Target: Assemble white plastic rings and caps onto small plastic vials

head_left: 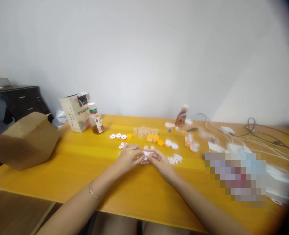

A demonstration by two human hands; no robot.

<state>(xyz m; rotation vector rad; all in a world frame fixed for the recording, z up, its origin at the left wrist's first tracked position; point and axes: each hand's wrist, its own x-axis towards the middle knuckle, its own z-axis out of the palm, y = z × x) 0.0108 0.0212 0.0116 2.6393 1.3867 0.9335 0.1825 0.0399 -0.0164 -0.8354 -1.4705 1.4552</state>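
My left hand (129,155) and my right hand (159,160) meet over the middle of the table, fingers closed around a small white piece (147,154). Its exact kind is too small to make out, and the fingertips hide part of it. A patch of small flat white pieces (175,159) lies just right of my right hand. More small white bits (122,145) sit beyond my left hand. Behind the hands are white and orange round caps (118,135) on the left and several orange round caps (155,138) on the right.
Small clear containers (144,131) stand farther back. A labelled bottle (95,120), a printed paper bag (77,114) and a brown paper bag (26,140) are at left. At right are a brown bottle (181,117), clear round tubs (194,147), cables (269,143) and a blurred-out patch (237,176).
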